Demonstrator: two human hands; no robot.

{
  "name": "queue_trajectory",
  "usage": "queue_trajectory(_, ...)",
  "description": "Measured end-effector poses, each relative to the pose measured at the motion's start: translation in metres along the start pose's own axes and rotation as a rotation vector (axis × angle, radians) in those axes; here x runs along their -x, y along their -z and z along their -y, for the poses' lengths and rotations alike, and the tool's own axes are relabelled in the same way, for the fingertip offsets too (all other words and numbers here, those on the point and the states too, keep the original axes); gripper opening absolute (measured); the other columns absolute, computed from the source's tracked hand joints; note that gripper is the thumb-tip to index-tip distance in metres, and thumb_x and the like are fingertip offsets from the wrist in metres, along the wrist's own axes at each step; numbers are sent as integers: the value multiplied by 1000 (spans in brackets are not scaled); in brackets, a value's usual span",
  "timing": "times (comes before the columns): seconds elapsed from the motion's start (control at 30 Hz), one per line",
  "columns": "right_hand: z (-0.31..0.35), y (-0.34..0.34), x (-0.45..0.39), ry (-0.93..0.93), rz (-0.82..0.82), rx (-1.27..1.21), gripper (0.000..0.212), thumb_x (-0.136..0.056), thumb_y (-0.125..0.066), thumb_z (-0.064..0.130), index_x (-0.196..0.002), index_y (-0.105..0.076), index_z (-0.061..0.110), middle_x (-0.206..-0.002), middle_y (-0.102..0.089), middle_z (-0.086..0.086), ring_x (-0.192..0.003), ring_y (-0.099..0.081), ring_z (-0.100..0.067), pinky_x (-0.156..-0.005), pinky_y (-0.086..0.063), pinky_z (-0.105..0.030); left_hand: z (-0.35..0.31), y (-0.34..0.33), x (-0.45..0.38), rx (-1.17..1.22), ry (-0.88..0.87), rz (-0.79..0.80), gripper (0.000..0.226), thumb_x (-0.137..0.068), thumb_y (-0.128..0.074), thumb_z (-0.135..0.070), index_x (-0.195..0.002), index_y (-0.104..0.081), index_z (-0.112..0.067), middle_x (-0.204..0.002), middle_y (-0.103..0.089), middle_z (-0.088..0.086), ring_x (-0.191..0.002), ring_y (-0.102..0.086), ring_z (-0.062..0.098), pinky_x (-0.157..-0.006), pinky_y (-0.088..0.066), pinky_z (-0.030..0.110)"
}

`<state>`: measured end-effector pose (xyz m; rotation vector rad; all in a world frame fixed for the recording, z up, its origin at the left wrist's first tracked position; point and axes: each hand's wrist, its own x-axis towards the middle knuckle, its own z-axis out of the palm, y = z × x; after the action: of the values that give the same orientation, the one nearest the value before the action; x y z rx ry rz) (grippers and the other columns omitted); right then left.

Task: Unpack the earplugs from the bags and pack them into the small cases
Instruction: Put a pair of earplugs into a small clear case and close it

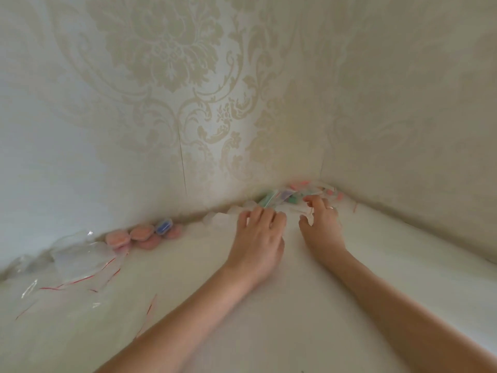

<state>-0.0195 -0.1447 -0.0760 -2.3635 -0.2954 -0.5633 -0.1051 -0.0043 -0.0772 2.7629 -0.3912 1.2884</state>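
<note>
A heap of small clear bags with coloured earplugs lies in the far corner of the white table, where the two walls meet. My left hand reaches to the heap's near edge, fingers curled over a bag with a green earplug. My right hand, with a ring, has its fingertips curled into the bags on the right. The frame is blurred, so the exact hold of each hand is unclear. Small closed cases, several pink and one blue, sit along the wall at the left.
Several empty clear zip bags with red strips lie spread at the left of the table. Patterned wallpaper walls close the table at the back and right. White tabletop extends under my forearms.
</note>
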Motion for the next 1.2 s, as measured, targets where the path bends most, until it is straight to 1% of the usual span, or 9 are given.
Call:
queue_trajectory(0.17, -6, 0, -51, -66, 101, 338, 63, -87, -51, 10, -144, -29, 24, -147, -33, -3, -133, -29, -30, -100, -37, -45, -34, -23, -2, 294, 6, 112, 19, -75, -43, -18, -94, -47, -17, -89, -52, -1, -83, -47, 21, -76, -31, 31)
queue_trajectory(0.27, -18, -14, -70, -40, 81, 425, 39, -91, -50, 18, -129, -53, 24, -139, -44, -4, -127, -36, -30, -102, -33, -44, -26, -23, 0, 395, 43, 132, 16, -78, -41, -18, -93, -47, -19, -89, -51, -4, -85, -45, 18, -77, -32, 29)
queue_trajectory(0.5, -3, -10, -80, -131, -303, -237, 22, -97, -49, 22, -103, -68, 13, -97, -68, -7, -88, -59, -21, -82, -47, -32, -16, -21, -9, 613, 272, 83, 12, -88, -52, -12, -100, -49, -13, -98, -51, -2, -93, -46, 17, -84, -38, 28)
queue_trajectory(0.6, 16, 11, -56, -157, -176, -630, 16, -96, -52, 15, -95, -67, 9, -69, -60, 0, -55, -52, -5, -57, -47, -15, -12, -15, -14, 857, 538, 59, 32, -90, -61, -25, -116, -46, -14, -113, -48, -6, -100, -50, 8, -84, -39, 16)
queue_trajectory(0.7, 22, 34, -23, -197, 151, -916, 18, -98, -49, 14, -90, -63, 7, -57, -42, 3, -46, -37, -5, -52, -39, -19, -11, -7, -22, 1180, 734, 83, 60, -84, -67, -38, -134, -39, -19, -126, -46, -10, -104, -56, 2, -84, -45, 13)
queue_trajectory(0.83, 5, 50, 15, -246, 421, -1012, 25, -94, -50, 21, -104, -64, 3, -56, -36, 3, -46, -29, -7, -51, -34, -17, -16, -6, -26, 1469, 936, 211, 38, -89, -62, -30, -118, -56, -6, -108, -63, 7, -87, -68, 13, -86, -55, 33)
queue_trajectory(0.9, -4, 55, 24, -276, 459, -1086, 30, -87, -50, 29, -104, -65, 9, -52, -35, 6, -45, -27, -6, -51, -29, -18, -16, -6, -24, 1538, 905, 285, 13, -93, -57, -16, -94, -63, -5, -90, -67, 8, -81, -69, 15, -77, -57, 26)
queue_trajectory(1.0, -9, 61, 21, -306, 419, -1083, 31, -87, -51, 33, -102, -66, 11, -54, -36, 7, -45, -28, -5, -49, -29, -15, -16, -6, -23, 1544, 848, 308, 14, -95, -51, -7, -86, -60, -2, -82, -66, 10, -66, -69, 11, -63, -56, 19)
queue_trajectory(1.2, -15, 58, 17, -271, 312, -932, 28, -98, -47, 32, -106, -66, 13, -57, -43, 8, -45, -34, -5, -52, -31, -18, -12, -10, -22, 1599, 816, 484, 19, -85, -66, -8, -101, -60, 0, -102, -68, 17, -93, -69, 24, -82, -56, 25)
